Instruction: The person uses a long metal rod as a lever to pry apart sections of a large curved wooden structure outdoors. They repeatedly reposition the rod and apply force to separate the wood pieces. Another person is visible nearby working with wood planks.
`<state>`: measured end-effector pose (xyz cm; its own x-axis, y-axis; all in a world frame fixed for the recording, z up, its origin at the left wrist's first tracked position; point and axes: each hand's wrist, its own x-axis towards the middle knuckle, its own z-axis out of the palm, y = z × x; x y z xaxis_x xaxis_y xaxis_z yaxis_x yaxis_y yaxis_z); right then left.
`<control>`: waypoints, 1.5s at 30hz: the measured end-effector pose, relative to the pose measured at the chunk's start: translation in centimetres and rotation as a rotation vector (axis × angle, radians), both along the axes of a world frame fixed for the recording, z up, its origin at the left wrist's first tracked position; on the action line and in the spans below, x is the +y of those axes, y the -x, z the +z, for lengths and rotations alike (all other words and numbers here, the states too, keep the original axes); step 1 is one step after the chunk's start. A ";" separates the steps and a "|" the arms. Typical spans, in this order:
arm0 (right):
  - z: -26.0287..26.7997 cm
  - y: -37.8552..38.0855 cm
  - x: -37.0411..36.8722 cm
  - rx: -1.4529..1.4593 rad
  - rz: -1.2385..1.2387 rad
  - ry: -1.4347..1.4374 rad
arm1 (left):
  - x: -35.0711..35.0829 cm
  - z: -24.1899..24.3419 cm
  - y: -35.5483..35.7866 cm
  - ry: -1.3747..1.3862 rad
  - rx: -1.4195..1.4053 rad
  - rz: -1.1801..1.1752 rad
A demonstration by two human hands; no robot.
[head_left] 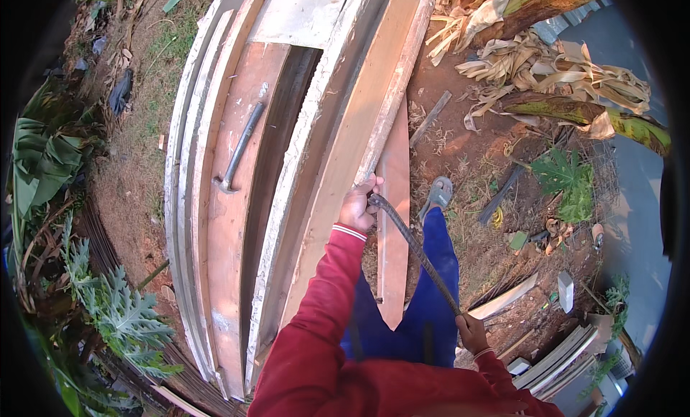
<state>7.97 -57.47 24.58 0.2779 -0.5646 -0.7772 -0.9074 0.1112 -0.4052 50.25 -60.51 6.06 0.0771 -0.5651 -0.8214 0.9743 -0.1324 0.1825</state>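
Note:
My right hand point(472, 333) is closed around the lower end of a dark ribbed steel pry bar point(418, 250). The bar slants up and left, its bent tip against or just beside my left hand point(360, 206). That left hand is curled at the edge of a long wooden batten point(396, 88) fixed along a plywood-faced form panel point(356, 126). Whether its fingers grip the batten, the bar's tip or something small is hidden. A claw hammer point(242, 147) rests on another plywood strip point(229, 223) to the left, its head toward me.
A pointed plywood strip point(394, 223) lies between my legs. Nearby on the dirt is a loose wood stick point(430, 119). Dry banana leaves point(566, 75) hang at upper right beside a grey wall point(639, 201). Stacked boards point(560, 358) lie at lower right; long thin rods point(102, 239) lie at left.

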 end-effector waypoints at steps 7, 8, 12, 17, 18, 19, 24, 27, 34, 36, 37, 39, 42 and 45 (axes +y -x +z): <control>-5.1 3.8 -6.9 -0.148 0.082 -0.126 | -3.6 2.6 0.9 -0.109 -0.497 0.092; -6.1 4.3 -9.1 -0.208 0.108 -0.103 | -4.8 3.4 -0.7 -0.116 -0.400 -0.030; -4.7 4.8 -17.1 -0.166 0.192 -0.094 | -8.0 2.1 0.6 -0.212 -0.240 -0.157; -5.4 8.2 -23.4 -0.071 0.320 0.060 | -14.2 0.4 7.8 -0.198 -0.607 0.312; -5.7 8.8 -24.0 -0.072 0.324 0.075 | -15.7 0.9 8.5 -0.216 -0.683 0.323; -5.8 8.8 -24.6 -0.091 0.290 0.021 | -16.6 1.6 9.0 -0.221 -0.709 0.370; -6.0 8.2 -24.9 -0.132 0.230 -0.131 | -14.5 2.1 5.0 -0.211 -0.358 0.116; -3.4 5.0 -23.8 -0.108 0.195 -0.151 | -11.5 0.8 1.1 -0.155 -0.088 0.036; 0.9 1.2 -18.7 -0.146 0.163 -0.165 | -7.1 2.3 -2.4 -0.035 0.382 0.119; 1.7 0.6 -17.7 -0.156 0.236 -0.117 | -7.1 4.0 -4.1 -0.064 0.337 0.072; 2.4 0.1 -17.2 -0.154 0.257 -0.083 | -7.4 4.4 -4.7 -0.072 0.316 0.032; 4.7 -2.2 -15.8 -0.174 0.188 -0.064 | -6.7 5.4 -5.8 -0.067 0.076 -0.084; 6.1 -2.5 -14.1 -0.082 0.177 0.038 | -6.9 9.2 -8.0 -0.016 -0.268 -0.282; 5.2 -0.6 -12.2 -0.063 0.261 0.233 | -8.0 14.0 -8.4 -0.072 -0.547 -0.452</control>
